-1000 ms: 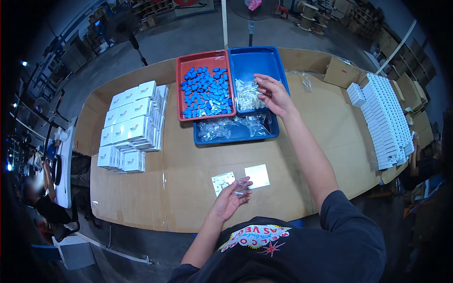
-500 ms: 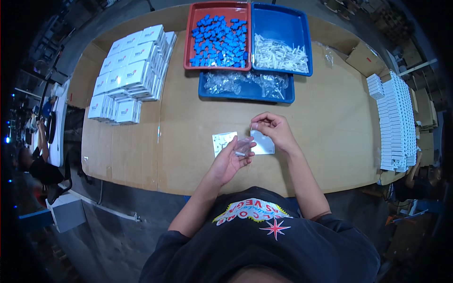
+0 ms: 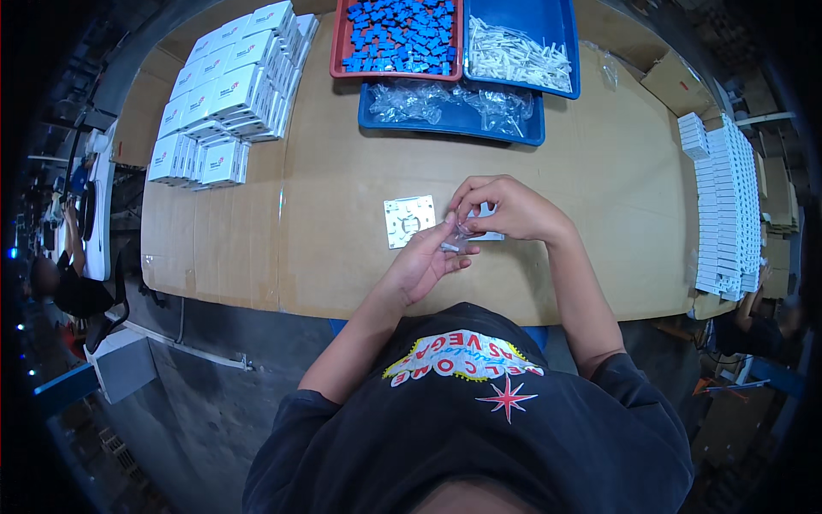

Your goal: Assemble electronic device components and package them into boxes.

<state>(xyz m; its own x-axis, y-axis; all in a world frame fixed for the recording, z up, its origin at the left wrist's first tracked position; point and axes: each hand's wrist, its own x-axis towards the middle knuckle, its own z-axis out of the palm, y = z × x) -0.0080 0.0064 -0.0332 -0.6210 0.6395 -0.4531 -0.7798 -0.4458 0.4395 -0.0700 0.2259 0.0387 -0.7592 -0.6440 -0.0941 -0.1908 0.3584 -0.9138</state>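
Note:
Low over the table's near half, my left hand (image 3: 418,264) holds a small clear plastic bag (image 3: 461,237) between thumb and fingers. A small white stick-like piece (image 3: 449,248) shows in or against the bag. My right hand (image 3: 514,210) is closed in a pinch at the bag's upper end, its fingertips touching the left thumb's tip; whether a small part is also between them is hidden. Behind my left hand a square white plate (image 3: 408,220) with cutouts lies flat. A second white plate (image 3: 491,235) lies mostly covered beneath my right hand.
A red tray (image 3: 341,60) of blue parts and a blue tray (image 3: 575,51) of white sticks rest at the back, partly over another blue tray (image 3: 368,128) with clear bags. White boxes (image 3: 214,103) are stacked left, thin white packs (image 3: 723,206) right. Other people sit at both sides.
My right hand has moved left and closed onto the bag at my left hand; before, it was apart with its fingers pinched. The whole view has shifted, so the trays appear higher.

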